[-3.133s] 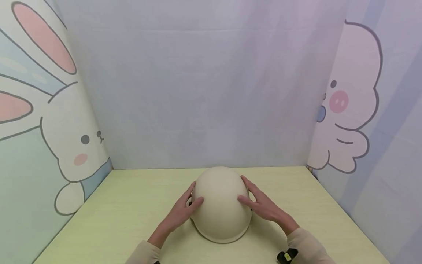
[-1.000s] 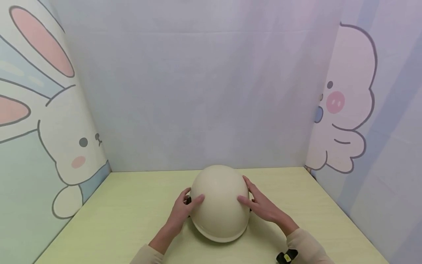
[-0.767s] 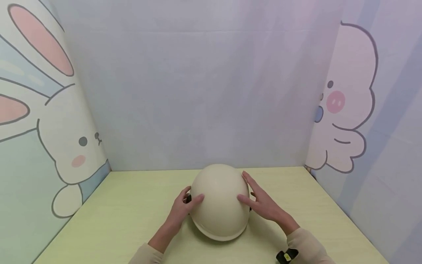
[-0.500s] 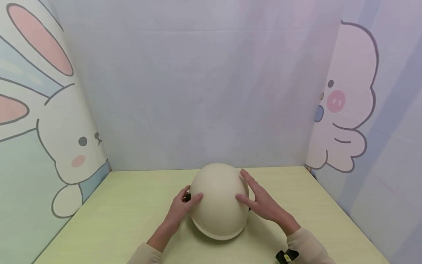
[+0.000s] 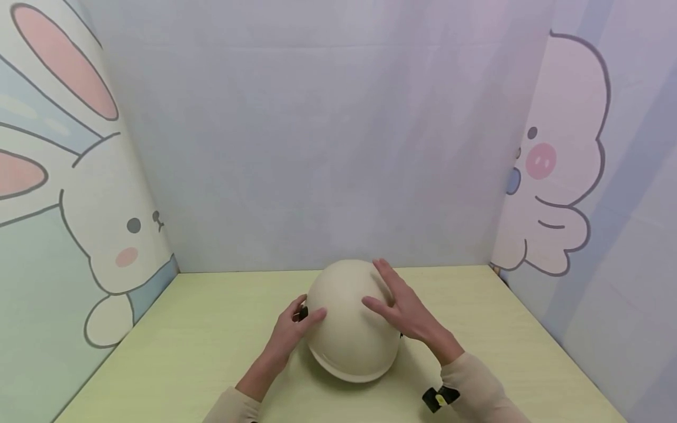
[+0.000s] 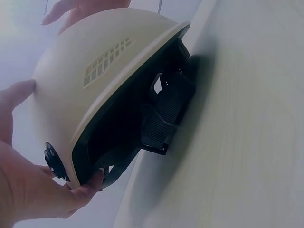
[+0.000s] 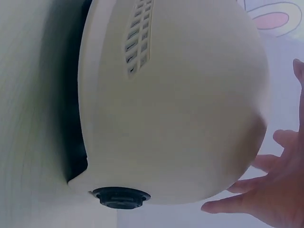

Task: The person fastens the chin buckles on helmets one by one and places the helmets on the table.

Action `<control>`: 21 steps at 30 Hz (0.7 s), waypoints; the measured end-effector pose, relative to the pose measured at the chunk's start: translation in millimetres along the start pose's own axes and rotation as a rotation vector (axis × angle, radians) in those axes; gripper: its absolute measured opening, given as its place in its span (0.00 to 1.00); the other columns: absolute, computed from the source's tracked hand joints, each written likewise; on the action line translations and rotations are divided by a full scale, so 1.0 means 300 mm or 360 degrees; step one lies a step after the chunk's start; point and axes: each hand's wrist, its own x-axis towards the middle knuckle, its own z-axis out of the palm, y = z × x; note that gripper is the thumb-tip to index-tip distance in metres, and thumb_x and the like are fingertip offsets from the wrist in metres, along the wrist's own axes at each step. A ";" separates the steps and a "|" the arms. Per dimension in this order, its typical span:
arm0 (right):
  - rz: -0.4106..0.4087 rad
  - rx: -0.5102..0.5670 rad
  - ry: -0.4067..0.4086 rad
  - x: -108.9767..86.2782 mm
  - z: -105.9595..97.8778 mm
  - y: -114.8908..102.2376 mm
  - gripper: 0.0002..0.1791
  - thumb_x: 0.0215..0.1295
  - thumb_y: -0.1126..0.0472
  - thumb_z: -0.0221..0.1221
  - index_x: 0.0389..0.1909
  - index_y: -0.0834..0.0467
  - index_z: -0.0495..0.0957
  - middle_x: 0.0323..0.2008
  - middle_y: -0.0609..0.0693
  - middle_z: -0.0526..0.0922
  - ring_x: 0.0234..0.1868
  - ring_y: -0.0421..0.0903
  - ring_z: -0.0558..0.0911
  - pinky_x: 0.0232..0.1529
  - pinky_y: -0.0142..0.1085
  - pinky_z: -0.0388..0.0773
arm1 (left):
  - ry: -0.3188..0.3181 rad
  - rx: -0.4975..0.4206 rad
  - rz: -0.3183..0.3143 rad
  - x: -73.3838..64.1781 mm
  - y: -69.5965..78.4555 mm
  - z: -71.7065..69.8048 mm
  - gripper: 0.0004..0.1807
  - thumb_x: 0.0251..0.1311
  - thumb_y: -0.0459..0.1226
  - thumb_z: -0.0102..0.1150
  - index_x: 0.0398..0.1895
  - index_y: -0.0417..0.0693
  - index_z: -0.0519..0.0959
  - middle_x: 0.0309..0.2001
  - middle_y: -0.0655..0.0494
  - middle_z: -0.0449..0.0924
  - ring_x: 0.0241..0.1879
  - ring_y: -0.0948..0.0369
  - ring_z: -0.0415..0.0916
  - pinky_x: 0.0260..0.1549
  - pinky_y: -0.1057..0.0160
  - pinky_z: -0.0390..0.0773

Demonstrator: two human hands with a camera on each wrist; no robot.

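A cream helmet [image 5: 351, 335] is tilted on the table, its rim on the left hand's side raised. My left hand [image 5: 285, 341] grips that edge, thumb on the shell and fingertips curled under the rim beside a black round fitting [image 6: 54, 161]. The dark inside and black webbing straps [image 6: 161, 116] show in the left wrist view. My right hand [image 5: 407, 308] is spread over the shell's other side, fingers straight and thumb out. In the right wrist view its fingers [image 7: 228, 205] lie close to the shell; whether any touch is unclear. Another black fitting [image 7: 121, 197] and slotted vents [image 7: 137, 40] are visible there.
The pale yellow-green table [image 5: 211, 329] ends at a grey back curtain [image 5: 317, 147]. A rabbit drawing [image 5: 113, 235] covers the left side wall, and a pig drawing [image 5: 563, 147] the right. A black device [image 5: 441, 399] sits on my right sleeve.
My right hand has moved up and inward across the shell, its fingers now straighter and lifted from its side. The left hand stays on the rim. The helmet has tilted a little.
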 end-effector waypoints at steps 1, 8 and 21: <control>0.0003 0.0002 -0.0010 0.001 0.002 -0.002 0.46 0.68 0.40 0.60 0.80 0.45 0.49 0.79 0.49 0.48 0.77 0.54 0.50 0.69 0.63 0.54 | -0.0004 -0.0002 0.0001 -0.001 0.001 0.001 0.45 0.59 0.51 0.68 0.74 0.39 0.62 0.68 0.35 0.65 0.66 0.43 0.65 0.62 0.43 0.68; 0.0007 -0.0032 -0.0029 0.006 0.014 0.000 0.46 0.66 0.39 0.61 0.80 0.48 0.52 0.79 0.50 0.50 0.77 0.56 0.51 0.67 0.65 0.55 | 0.0000 -0.0018 0.0020 -0.004 0.012 0.005 0.45 0.59 0.49 0.69 0.74 0.39 0.62 0.69 0.36 0.64 0.66 0.44 0.64 0.62 0.44 0.68; 0.0058 -0.0119 -0.0010 0.011 0.011 0.010 0.47 0.62 0.37 0.64 0.78 0.49 0.58 0.77 0.62 0.50 0.73 0.66 0.58 0.60 0.65 0.68 | 0.0037 -0.0090 0.0077 -0.026 0.050 0.013 0.42 0.57 0.45 0.71 0.71 0.43 0.63 0.61 0.40 0.71 0.61 0.48 0.70 0.58 0.49 0.72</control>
